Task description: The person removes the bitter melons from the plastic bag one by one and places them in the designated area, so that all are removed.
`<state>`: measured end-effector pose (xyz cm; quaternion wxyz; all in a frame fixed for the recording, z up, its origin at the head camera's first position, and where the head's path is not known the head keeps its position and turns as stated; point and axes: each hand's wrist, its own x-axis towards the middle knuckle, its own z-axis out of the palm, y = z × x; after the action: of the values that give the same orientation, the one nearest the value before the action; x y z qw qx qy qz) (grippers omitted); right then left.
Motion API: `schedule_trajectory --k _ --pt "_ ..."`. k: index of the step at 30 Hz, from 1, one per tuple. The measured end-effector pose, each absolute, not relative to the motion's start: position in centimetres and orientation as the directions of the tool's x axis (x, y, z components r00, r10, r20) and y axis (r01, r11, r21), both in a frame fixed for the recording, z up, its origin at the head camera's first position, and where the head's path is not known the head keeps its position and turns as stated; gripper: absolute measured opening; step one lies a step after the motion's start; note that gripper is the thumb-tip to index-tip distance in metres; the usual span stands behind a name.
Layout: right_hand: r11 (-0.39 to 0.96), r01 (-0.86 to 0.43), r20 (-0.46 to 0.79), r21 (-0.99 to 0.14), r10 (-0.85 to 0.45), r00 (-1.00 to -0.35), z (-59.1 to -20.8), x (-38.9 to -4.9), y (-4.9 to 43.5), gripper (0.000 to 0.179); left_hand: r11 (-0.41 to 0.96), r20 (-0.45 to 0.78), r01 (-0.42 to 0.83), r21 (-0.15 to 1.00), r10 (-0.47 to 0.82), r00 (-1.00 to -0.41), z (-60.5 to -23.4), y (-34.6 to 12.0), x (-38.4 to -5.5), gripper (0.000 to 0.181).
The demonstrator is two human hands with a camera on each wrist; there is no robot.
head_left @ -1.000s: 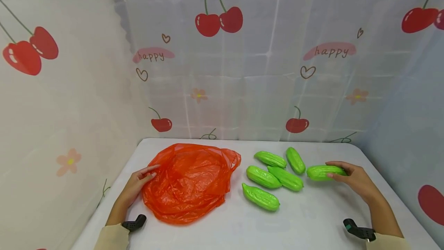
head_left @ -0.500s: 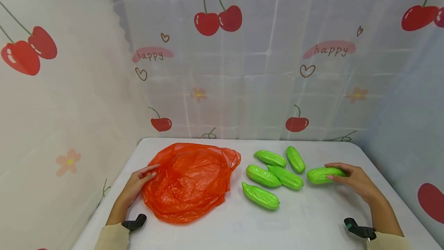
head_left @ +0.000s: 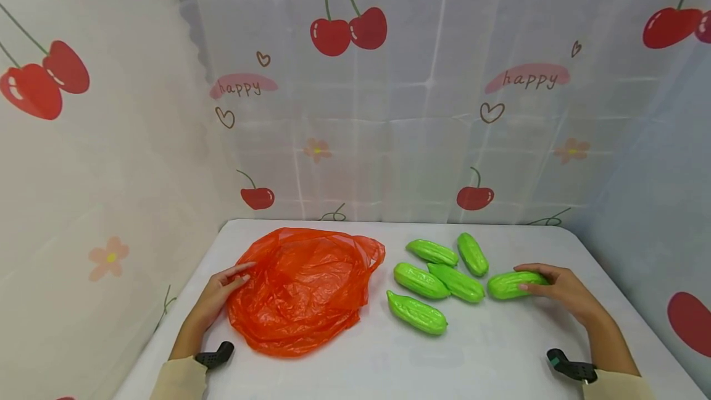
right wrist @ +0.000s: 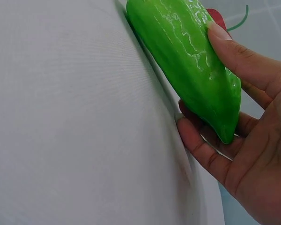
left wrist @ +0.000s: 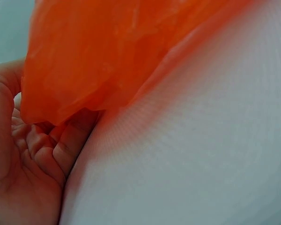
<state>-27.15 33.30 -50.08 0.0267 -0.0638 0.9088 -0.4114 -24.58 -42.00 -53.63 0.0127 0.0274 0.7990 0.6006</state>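
My right hand (head_left: 568,292) grips one light-green bitter melon (head_left: 508,286) on the right side of the table. In the right wrist view the thumb lies along one side of this bitter melon (right wrist: 187,61), and the fingers sit under its pointed end. My left hand (head_left: 213,297) holds the near-left edge of a crumpled red plastic bag (head_left: 302,295). Seen from the left wrist, the bag's film (left wrist: 84,61) covers the fingertips of that hand (left wrist: 28,159). Several more bitter melons lie between the bag and my right hand, the closest to me being a bitter melon (head_left: 416,313) with a pointed tip.
Everything lies on a white-covered table (head_left: 378,369). A curtain (head_left: 389,116) printed with cherries rises behind its back edge, and similar sheets stand on the left and right. A black device (head_left: 215,355) is strapped to each wrist.
My right hand has shifted slightly left and toward me with the bitter melon in it. The left hand and the bag stay where they were.
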Motion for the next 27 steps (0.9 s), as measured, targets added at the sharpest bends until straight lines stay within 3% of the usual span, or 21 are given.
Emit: schedule_trajectory --k 27 --pt "0.621 -0.107 -0.008 -0.777 -0.179 -0.984 -49.87 -26.88 32.96 0.058 0.291 0.000 0.012 0.957 0.042 -0.999 -53.76 -42.05 -24.53 0.048"
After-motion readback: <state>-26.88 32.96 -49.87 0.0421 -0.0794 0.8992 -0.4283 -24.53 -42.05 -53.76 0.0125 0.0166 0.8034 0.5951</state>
